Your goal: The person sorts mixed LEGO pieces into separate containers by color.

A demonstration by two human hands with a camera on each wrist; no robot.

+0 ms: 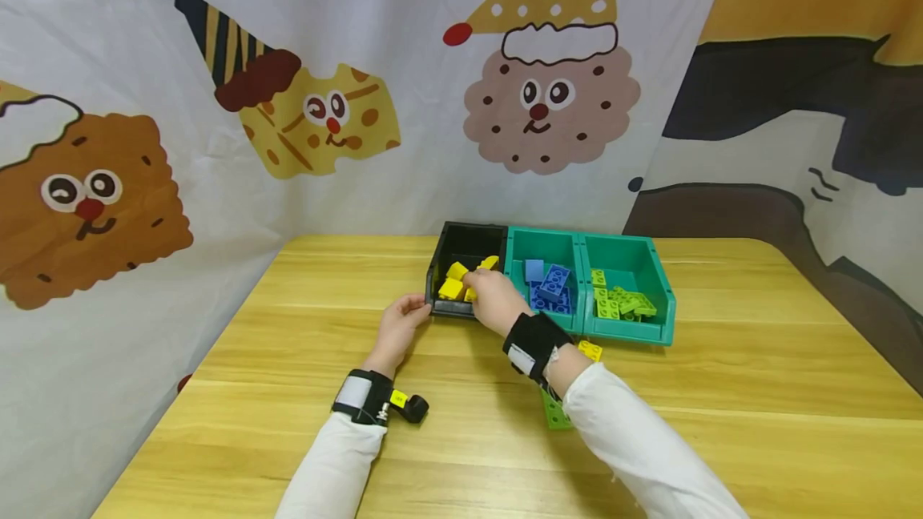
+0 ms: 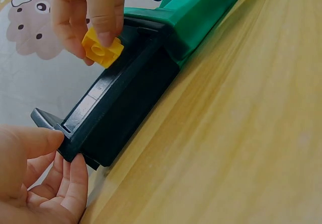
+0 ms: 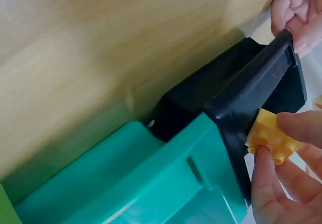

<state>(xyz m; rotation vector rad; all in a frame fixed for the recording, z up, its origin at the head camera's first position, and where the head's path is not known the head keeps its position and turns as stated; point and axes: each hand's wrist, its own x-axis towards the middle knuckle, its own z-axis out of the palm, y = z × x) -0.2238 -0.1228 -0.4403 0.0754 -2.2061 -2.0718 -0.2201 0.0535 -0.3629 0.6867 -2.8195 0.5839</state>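
The person's right hand [image 1: 493, 299] pinches a small yellow plastic studded brick [image 2: 102, 48] between thumb and fingers, holding it just above the front lip of the black plastic open-front bin [image 1: 461, 251], where more loose yellow bricks [image 1: 454, 279] lie. The left hand [image 1: 401, 323] sits at the bin's eight o'clock corner, thumb and fingertips closed on that front corner. At the black bin's three o'clock stand two teal plastic bins [image 1: 652, 263] touching it in a row, the nearer one holding blue bricks [image 1: 551, 285], the farther green bricks [image 1: 618, 303]. On the pale wooden table [image 1: 721, 391], at the right wrist's five o'clock, lie a yellow brick [image 1: 590, 350] and a green flat plate [image 1: 555, 415].
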